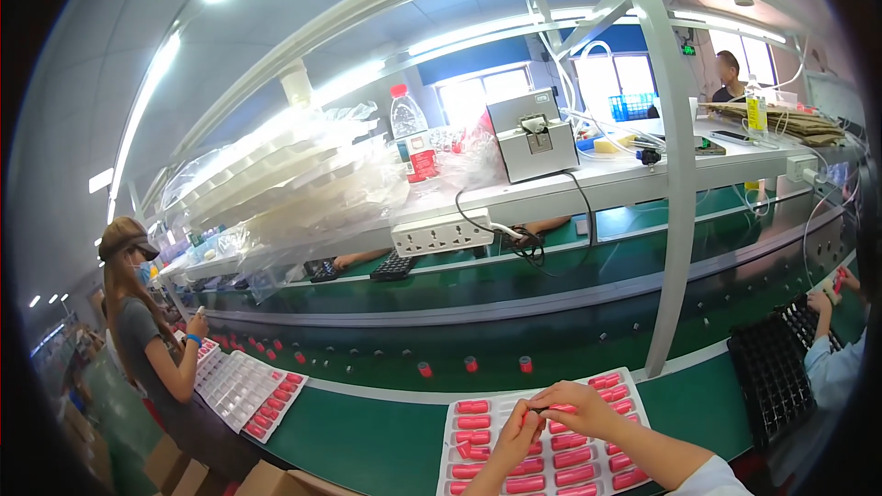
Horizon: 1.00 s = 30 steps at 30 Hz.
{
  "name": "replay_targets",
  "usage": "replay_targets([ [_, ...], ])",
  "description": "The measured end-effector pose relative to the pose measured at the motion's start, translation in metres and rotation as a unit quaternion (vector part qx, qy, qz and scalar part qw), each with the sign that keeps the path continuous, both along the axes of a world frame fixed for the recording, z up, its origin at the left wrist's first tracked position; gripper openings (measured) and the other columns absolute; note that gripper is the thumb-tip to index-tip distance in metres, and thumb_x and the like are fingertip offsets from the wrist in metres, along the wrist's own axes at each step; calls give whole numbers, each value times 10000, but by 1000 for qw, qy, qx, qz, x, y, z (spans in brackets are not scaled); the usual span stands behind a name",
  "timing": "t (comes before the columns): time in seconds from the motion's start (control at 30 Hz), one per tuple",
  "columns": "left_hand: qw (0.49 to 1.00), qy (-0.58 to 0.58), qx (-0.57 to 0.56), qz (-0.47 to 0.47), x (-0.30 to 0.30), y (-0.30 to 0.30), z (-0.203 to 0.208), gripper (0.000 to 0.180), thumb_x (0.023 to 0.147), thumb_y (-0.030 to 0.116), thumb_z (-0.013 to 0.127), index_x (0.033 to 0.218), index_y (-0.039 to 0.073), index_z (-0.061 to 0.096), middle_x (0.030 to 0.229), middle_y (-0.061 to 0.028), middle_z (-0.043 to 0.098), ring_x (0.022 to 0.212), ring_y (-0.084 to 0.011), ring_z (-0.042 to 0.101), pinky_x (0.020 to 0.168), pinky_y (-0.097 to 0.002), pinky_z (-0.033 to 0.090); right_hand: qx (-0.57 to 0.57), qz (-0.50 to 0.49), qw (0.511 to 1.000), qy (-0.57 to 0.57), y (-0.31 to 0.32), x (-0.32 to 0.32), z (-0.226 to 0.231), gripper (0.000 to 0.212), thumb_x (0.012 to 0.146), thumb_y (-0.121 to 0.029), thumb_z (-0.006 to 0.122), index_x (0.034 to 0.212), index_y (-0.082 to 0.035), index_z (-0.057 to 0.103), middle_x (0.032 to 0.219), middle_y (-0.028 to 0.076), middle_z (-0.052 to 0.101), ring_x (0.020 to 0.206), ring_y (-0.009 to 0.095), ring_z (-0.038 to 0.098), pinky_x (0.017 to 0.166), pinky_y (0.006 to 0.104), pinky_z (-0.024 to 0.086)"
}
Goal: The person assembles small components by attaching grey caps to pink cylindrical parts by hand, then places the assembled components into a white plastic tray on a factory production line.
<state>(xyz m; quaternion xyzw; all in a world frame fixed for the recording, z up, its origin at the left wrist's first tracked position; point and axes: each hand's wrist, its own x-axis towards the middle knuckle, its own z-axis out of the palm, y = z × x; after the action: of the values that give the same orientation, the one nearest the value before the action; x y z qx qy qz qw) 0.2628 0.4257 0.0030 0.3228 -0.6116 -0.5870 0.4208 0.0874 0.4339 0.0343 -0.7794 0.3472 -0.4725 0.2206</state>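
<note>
My left hand [516, 434] and my right hand [571, 406] meet over a white tray [447, 436]. The fingers of both are closed in a pinch around something small and dark [538, 411], mostly hidden by the fingertips. Rows of pinkish-red cylinders [473, 422] lie on their sides in the tray's slots beneath my hands. Toward the tray's left side, one short red piece [465, 449] sits askew on top of the others.
Three red cylinders [471, 364] stand on the green conveyor [377, 413] beyond the tray. A partly filled tray [241, 384] lies left, near a capped person [152, 331]. Black trays [767, 377] and another worker's arm [820, 321] are right. A white post [675, 174] rises ahead.
</note>
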Motion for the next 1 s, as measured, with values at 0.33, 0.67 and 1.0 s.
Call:
replay_targets([
  [0.33, 985, 102, 141, 7, -18, 17, 12, 387, 1022, 461, 327, 1121, 124, 488, 858, -3, 481, 601, -54, 347, 499, -194, 274, -80, -92, 992, 12, 29, 11, 9, 273, 860, -128, 659, 1124, -62, 632, 930, 109, 656, 847, 286, 581, 719, 364, 479],
  [0.67, 986, -117, -48, 110, -32, -62, -41, 462, 968, 320, 525, 1282, 29, 351, 1091, -148, 541, 990, -222, 553, 827, -328, 469, -141, -87, 986, 22, -99, -36, -26, 158, 772, -45, 664, 911, -56, 589, 884, 112, 561, 837, 308, 556, 733, 369, 458],
  [1.0, 868, -432, -238, -55, -36, -22, -41, 307, 818, 120, 671, 1100, 43, 578, 1068, -160, 582, 1015, -352, 527, 902, -423, 443, 119, -165, 951, 231, -189, -95, -103, 200, 821, -83, 628, 1007, -80, 557, 1001, 131, 576, 923, 359, 591, 775, 432, 477],
])
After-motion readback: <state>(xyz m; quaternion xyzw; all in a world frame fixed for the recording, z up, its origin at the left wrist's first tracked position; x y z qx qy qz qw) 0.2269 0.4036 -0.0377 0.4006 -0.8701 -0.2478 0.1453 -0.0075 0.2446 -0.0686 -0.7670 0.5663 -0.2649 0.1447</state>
